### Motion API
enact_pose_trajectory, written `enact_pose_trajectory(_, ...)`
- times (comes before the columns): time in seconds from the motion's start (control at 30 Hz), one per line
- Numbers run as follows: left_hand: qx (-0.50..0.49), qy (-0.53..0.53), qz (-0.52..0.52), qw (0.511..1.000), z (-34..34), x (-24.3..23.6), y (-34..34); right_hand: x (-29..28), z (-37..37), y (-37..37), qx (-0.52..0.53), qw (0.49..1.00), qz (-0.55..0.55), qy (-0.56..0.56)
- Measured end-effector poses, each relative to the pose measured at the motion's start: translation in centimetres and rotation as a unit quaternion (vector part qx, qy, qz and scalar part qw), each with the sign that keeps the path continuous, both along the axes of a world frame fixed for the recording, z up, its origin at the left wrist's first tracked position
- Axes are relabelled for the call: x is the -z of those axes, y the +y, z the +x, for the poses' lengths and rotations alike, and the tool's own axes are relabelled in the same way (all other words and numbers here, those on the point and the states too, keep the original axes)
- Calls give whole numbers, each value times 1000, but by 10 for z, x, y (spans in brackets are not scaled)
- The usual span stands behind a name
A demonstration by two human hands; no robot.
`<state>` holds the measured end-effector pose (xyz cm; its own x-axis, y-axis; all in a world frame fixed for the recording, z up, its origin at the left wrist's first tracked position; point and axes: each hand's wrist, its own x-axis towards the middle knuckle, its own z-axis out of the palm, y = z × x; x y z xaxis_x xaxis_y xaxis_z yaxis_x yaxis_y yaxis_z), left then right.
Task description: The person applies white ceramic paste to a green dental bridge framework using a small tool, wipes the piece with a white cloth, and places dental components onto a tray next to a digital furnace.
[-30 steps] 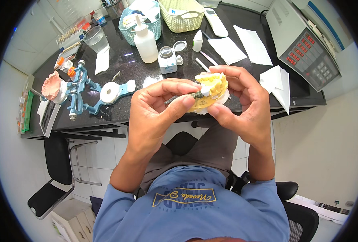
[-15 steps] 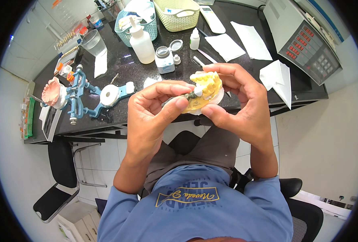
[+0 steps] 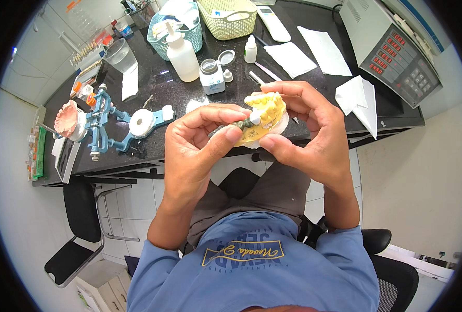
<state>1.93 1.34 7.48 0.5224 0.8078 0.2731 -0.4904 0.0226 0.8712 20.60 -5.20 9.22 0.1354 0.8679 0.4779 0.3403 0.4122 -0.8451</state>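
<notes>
In front of me, above the table's near edge, my right hand (image 3: 317,138) grips a yellow plaster dental cast (image 3: 267,106) with a pale base, thumb below and fingers behind. A row of teeth shows on its top. My left hand (image 3: 192,143) is closed at the cast's left side. Between its thumb and fingertips sits a dark, lumpy dental bridge (image 3: 245,124) with a white tooth at its right end, against the cast. My left fingers hide part of the bridge.
A blue articulator (image 3: 99,122) bearing a pink dental cast (image 3: 66,119) stands left. Beyond my hands are an uncapped jar (image 3: 211,78), a pump bottle (image 3: 182,57), a dropper bottle (image 3: 250,50) and two baskets (image 3: 228,26). Papers (image 3: 324,51) and a grey machine with a red display (image 3: 397,57) are right.
</notes>
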Motion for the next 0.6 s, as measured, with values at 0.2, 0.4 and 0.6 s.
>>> enact_pose_trajectory(0.2,1,-1,0,1000,0,0,0,0,-1,0,1,1000,-3,6)
enact_pose_trajectory(0.4,-4,-7,-7,1000,0,1,-2,0,-1,0,0,1000,-5,11)
enact_pose_trajectory(0.6,-5,-10,-8,1000,0,0,-2,-1,-2,0,2,1000,-9,9)
